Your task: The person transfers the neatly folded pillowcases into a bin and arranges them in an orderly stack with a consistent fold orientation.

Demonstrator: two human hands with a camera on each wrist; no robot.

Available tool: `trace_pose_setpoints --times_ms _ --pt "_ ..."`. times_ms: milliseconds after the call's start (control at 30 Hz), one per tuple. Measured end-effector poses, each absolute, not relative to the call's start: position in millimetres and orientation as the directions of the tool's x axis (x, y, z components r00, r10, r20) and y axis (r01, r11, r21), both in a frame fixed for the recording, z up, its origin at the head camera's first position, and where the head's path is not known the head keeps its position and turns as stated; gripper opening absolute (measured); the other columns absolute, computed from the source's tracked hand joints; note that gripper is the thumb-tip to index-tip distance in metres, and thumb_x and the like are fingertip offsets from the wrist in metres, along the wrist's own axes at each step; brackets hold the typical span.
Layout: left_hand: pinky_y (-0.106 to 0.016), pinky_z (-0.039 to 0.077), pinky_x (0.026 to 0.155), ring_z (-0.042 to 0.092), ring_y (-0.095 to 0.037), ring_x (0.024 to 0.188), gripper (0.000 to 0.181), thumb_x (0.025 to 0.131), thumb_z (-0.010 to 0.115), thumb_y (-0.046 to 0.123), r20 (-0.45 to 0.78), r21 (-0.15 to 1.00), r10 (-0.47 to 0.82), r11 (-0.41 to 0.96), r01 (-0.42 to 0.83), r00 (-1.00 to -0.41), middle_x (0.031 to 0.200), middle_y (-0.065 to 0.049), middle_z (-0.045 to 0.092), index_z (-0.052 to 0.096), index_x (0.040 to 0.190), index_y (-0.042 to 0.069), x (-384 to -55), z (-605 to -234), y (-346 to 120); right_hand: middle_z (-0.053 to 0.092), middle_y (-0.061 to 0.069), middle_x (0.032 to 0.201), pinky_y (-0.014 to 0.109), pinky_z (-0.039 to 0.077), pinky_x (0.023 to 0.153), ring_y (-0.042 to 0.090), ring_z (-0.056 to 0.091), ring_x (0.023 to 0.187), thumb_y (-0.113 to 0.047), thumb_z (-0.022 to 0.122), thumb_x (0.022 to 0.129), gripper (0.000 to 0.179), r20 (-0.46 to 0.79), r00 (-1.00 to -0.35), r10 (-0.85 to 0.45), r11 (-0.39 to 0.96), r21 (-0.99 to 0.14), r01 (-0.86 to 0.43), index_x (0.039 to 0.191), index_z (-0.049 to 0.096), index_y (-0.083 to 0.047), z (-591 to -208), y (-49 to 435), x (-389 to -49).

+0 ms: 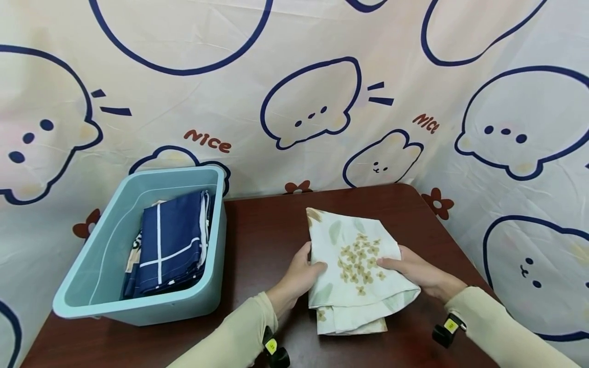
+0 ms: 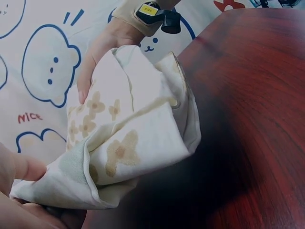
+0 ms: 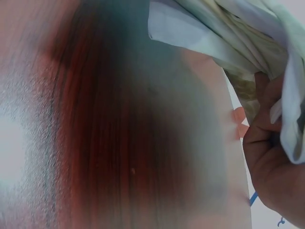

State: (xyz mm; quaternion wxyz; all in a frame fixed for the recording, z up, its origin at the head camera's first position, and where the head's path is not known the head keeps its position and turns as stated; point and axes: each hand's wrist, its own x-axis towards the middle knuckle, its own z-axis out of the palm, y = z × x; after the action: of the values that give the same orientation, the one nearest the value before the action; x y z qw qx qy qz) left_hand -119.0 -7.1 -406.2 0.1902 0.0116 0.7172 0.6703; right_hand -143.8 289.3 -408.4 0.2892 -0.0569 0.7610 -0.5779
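A folded white cloth (image 1: 354, 271) with yellow-brown flowers and pale green leaves is held between both hands above the table. My left hand (image 1: 299, 273) grips its left edge, thumb on top and fingers underneath. At the opposite edge, my right hand (image 1: 416, 268) pinches the cloth with its thumb over the printed face. In the left wrist view the cloth (image 2: 138, 143) shows several loose layers hanging at its lower side. Curled fingers of the right hand (image 3: 274, 148) show under the cloth (image 3: 190, 31) in the right wrist view.
A light blue plastic bin (image 1: 218, 245) stands at the left of the dark red-brown table (image 1: 262, 230). Folded navy fabric (image 1: 172, 240) with white lines lies inside it, over other patterned fabric. A cartoon-printed curtain (image 1: 239, 102) hangs behind and beside the table.
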Motion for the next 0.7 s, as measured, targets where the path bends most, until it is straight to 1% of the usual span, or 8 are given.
trace_pose_setpoints --times_ms 267,433,500,633,700 --pt "-0.037 0.054 0.088 0.067 -0.023 0.105 0.067 0.096 0.057 0.011 -0.247 0.969 0.275 0.086 -0.233 -0.929 0.131 -0.019 0.061 0.029 0.157 0.007 -117.8 -397.8 -16.2 0.072 0.003 0.109 0.032 0.06 0.081 0.017 0.074 0.095 -0.03 0.06 0.102 0.065 -0.381 -0.826 -0.415 0.316 -0.912 0.261 0.148 0.029 0.005 -402.7 281.2 -143.0" --pt "-0.036 0.055 0.086 0.068 -0.023 0.103 0.065 0.097 0.055 0.01 -0.243 0.97 0.276 0.067 -0.234 -0.93 0.128 -0.019 0.062 0.029 0.157 0.007 -116.0 -390.8 -20.3 0.073 0.003 0.108 0.032 0.06 0.079 0.017 0.074 0.094 -0.029 0.06 0.102 0.063 -0.369 -0.828 -0.422 0.306 -0.918 0.253 0.146 0.031 0.005 -397.8 275.5 -143.0" --pt "-0.037 0.055 0.087 0.068 -0.024 0.104 0.065 0.097 0.054 0.009 -0.247 0.969 0.278 0.063 -0.238 -0.928 0.129 -0.02 0.062 0.029 0.157 0.008 -115.2 -387.7 -22.2 0.073 0.003 0.108 0.033 0.061 0.079 0.018 0.074 0.094 -0.028 0.06 0.102 0.061 -0.364 -0.827 -0.428 0.301 -0.92 0.249 0.145 0.032 0.005 -395.3 273.5 -142.6" --pt "-0.039 0.053 0.093 0.065 -0.025 0.111 0.068 0.099 0.054 0.012 -0.264 0.965 0.278 0.085 -0.25 -0.924 0.142 -0.018 0.053 0.023 0.16 0.009 -113.4 -381.0 -26.9 0.072 0.003 0.109 0.033 0.061 0.08 0.018 0.074 0.095 -0.028 0.06 0.102 0.061 -0.36 -0.824 -0.437 0.301 -0.922 0.243 0.145 0.03 0.005 -389.5 270.0 -141.4" --pt "-0.04 0.053 0.093 0.065 -0.025 0.111 0.069 0.099 0.053 0.013 -0.265 0.964 0.275 0.086 -0.251 -0.924 0.143 -0.018 0.053 0.022 0.16 0.01 -112.7 -377.4 -29.1 0.072 0.002 0.109 0.033 0.061 0.079 0.018 0.074 0.094 -0.028 0.059 0.103 0.062 -0.358 -0.825 -0.437 0.299 -0.923 0.242 0.146 0.028 0.004 -386.1 268.0 -141.0"
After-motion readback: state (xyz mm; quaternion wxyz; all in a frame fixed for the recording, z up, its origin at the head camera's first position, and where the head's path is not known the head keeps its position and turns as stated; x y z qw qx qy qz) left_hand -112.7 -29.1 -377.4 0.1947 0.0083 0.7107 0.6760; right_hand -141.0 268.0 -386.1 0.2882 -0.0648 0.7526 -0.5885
